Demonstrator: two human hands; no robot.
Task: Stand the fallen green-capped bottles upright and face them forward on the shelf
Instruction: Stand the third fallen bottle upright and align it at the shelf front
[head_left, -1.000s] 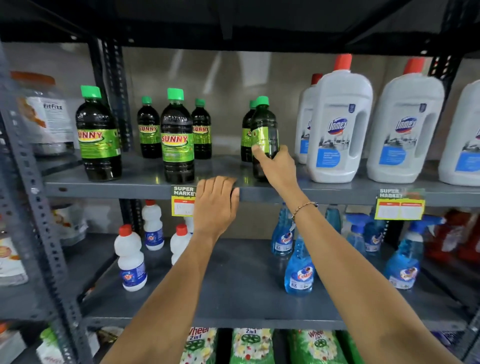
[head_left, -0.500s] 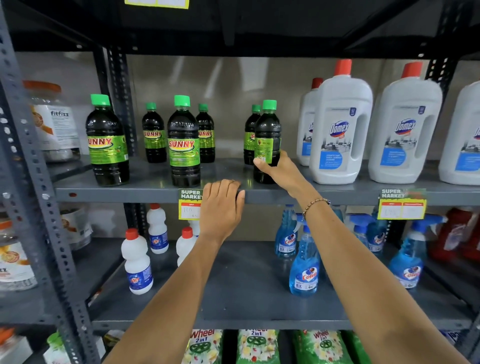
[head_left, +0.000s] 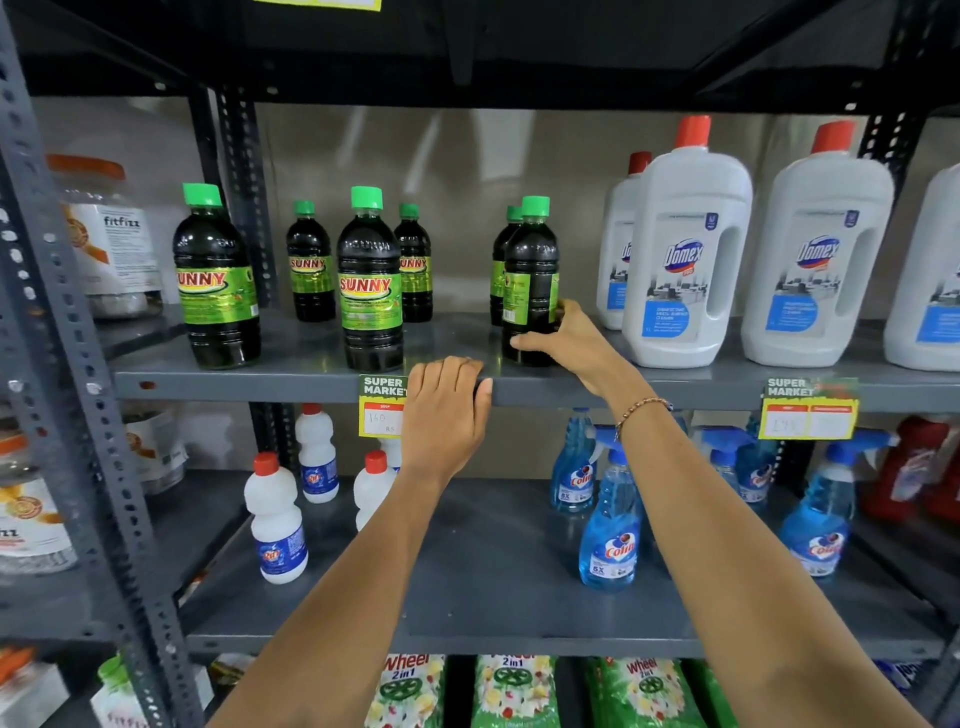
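Observation:
Several dark green-capped SUNNY bottles stand upright on the grey shelf (head_left: 291, 370). The front left bottle (head_left: 215, 280) and the front middle bottle (head_left: 370, 283) show their labels forward. Two smaller-looking ones (head_left: 310, 262) (head_left: 415, 265) stand behind them. My right hand (head_left: 566, 338) grips the base of the right front bottle (head_left: 530, 270), whose label is turned sideways to the left. Another bottle (head_left: 503, 260) is partly hidden behind it. My left hand (head_left: 444, 410) rests over the shelf's front edge, fingers curled on the lip.
White Domex jugs (head_left: 685, 260) (head_left: 815, 260) stand close to the right of the held bottle. Price tags (head_left: 382, 408) (head_left: 808, 413) hang on the shelf edge. Below are white bottles (head_left: 275, 519) and blue Colin sprays (head_left: 610, 525). A steel upright (head_left: 78, 395) stands at left.
My right hand has slid lower down the right front bottle, from its label to its base. The bottle's label has turned further to the left. My left hand stays on the shelf edge.

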